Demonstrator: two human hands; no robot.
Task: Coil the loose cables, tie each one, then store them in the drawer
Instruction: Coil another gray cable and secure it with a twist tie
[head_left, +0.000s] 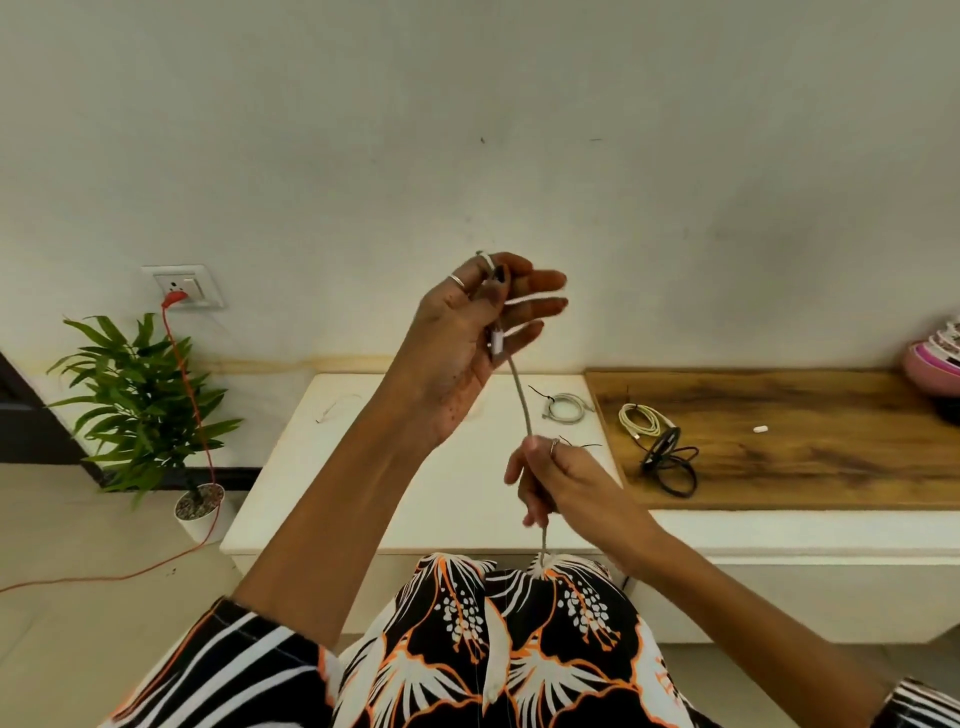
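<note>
grey cable (521, 402) runs taut between the two hands, held up in front of the person and above the white tabletop (447, 483). left hand (467, 338) is raised high, thumb and forefinger pinching the plug end while the other fingers (540, 280) fan out straight; that leaves the palm free, likely as a form to wind loops around. right hand (550, 483) sits lower, its fingers curled round the cable, which passes through the fist and drops toward the patterned dress (519, 639). holding it stretched like this probably takes out kinks before the first loop, so i judge the coiling of this cable as only just starting.

three cables look done or nearly so: a pale grey coil (566, 407) lies on the white tabletop near its right edge with a thin black tie at it, a yellowish coil (644, 420) rests on the wooden tabletop (805, 441) just beside, and a black coil (670, 462) lies touching the yellowish one, its loops looser. whether the black one is tied i cannot tell. a small white piece (760, 428) lies farther right on the wood. thin black strands (584, 445) show just behind the right hand, perhaps spare ties kept in reach. the drawer is not visible as open anywhere, so storing remains ahead.
</note>
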